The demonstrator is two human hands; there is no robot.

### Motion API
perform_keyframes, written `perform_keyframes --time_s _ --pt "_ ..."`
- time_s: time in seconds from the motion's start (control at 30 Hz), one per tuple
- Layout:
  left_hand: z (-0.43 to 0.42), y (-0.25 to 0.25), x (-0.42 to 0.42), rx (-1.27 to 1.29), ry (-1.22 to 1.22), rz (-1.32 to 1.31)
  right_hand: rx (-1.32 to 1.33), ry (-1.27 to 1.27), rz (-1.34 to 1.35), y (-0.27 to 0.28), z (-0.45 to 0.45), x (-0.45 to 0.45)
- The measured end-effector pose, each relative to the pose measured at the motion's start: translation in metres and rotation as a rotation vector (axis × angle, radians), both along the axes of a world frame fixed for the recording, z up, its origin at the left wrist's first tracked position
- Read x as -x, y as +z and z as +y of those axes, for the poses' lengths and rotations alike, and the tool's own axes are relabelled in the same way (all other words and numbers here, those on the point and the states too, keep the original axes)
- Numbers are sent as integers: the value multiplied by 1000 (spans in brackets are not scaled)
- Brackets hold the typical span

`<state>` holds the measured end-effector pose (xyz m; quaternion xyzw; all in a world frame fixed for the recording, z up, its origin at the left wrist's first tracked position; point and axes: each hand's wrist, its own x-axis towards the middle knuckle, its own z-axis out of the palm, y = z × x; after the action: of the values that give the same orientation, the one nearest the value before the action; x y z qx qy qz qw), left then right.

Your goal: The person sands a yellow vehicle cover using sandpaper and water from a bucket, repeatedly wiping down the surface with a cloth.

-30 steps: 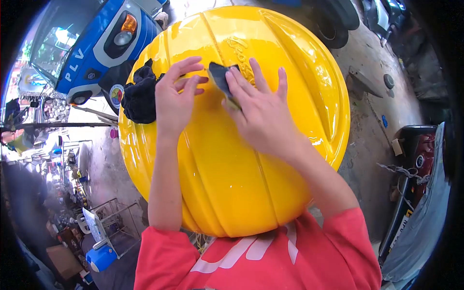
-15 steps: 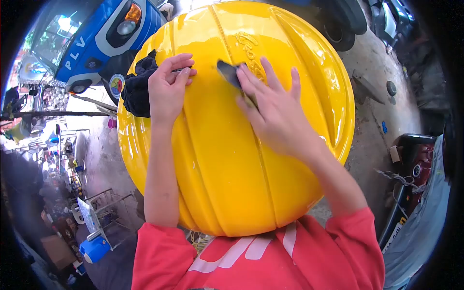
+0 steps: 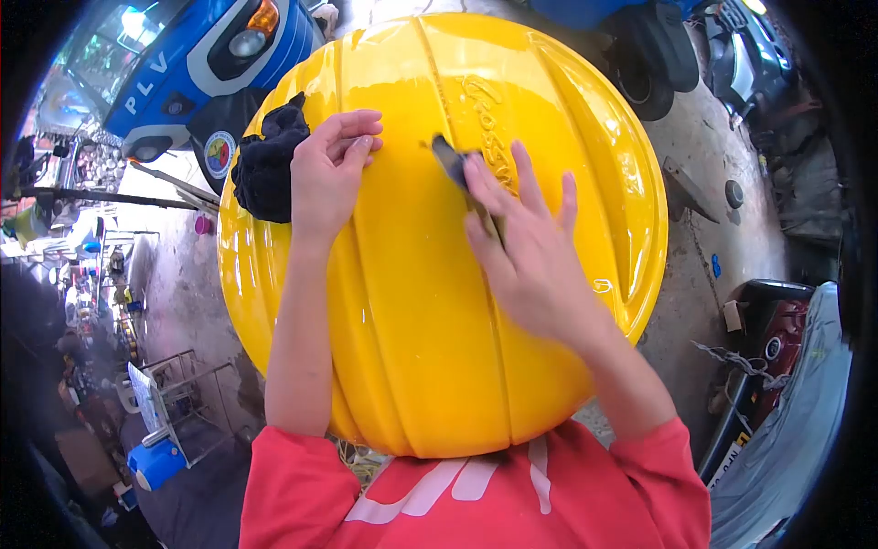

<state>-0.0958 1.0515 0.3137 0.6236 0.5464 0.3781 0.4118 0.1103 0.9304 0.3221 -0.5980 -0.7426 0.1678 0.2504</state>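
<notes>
A large, glossy yellow molded shell (image 3: 421, 320) with long ridges and raised cursive lettering (image 3: 489, 119) fills the space before me. My right hand (image 3: 530, 247) pinches a thin dark folded sheet (image 3: 450, 160), possibly sandpaper, between thumb and fingers. The sheet's edge is at the yellow surface beside the lettering, and two of that hand's fingers are spread. My left hand (image 3: 329, 174) is over the shell's left part, its fingers loosely curled against the thumb with nothing visible in them. Just left of it lies a bunched black cloth (image 3: 270, 165) on the shell.
A blue vehicle (image 3: 183, 82) stands close at the upper left, and a dark wheel (image 3: 640, 78) at the upper right. Lower left are a metal-framed rack (image 3: 197, 393) and a blue container (image 3: 155, 465). A red vehicle partly under a grey cover (image 3: 805, 412) is at right.
My right hand and the dark sheet have shifted slightly toward me along the lettering. The whole view has moved a little; my left hand and the black cloth keep nearly the same places.
</notes>
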Motion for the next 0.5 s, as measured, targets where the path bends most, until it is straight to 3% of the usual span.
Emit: perform_keyframes --time_s 0.1,0.23,0.3,0.5 --pt "-1 -2 -1 -5 0 8 -64 55 -128 -15 49 -4" --pt "1 -6 0 -33 23 -22 -147 59 -136 -13 21 -5" --pt "-1 -4 -2 -30 29 -24 49 -3 -35 -3 -3 -4" --pt "0 -6 0 -31 14 9 42 0 -159 -17 88 6"
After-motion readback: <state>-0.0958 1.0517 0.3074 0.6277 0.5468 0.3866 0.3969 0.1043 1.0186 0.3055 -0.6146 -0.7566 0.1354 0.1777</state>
